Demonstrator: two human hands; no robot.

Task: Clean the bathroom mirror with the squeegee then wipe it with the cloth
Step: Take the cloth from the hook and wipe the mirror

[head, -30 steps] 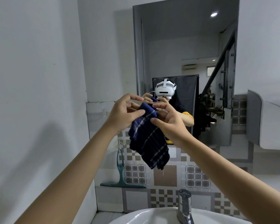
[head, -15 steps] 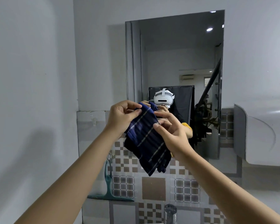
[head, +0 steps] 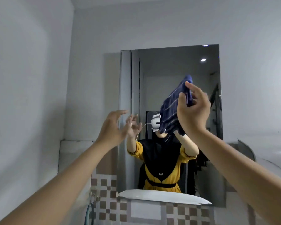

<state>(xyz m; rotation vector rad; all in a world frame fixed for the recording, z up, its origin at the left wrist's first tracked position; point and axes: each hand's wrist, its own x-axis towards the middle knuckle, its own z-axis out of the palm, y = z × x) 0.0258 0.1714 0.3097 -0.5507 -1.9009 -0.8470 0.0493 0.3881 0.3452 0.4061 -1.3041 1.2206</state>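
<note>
The right hand (head: 192,111) is raised in front of the upper right part of the bathroom mirror (head: 169,70), its fingers and thumb pinched on a dark blue checked cloth (head: 172,108). The cloth is gripped near its top edge, which pokes up above the fingertips. The rest hangs down and to the left in a loose fold, so its long axis runs on a slant from upper right to lower left. Whether any of the fabric touches the glass cannot be told from this view.

The left hand (head: 111,129) is empty, with its fingers spread and slightly curled. It sits lower and well to the left, near the mirror's left edge and apart from the cloth.

The relation that matters for the coming move is this: the cloth lies between the right hand and the glass, high on the pane, with most of the mirror below and to the left of it. The wipe therefore most likely falls to the right hand, pressing forward and then sweeping left or down.

At the bottom left edge, a thin teal curve may be the squeegee, but too little shows to be sure.
</note>
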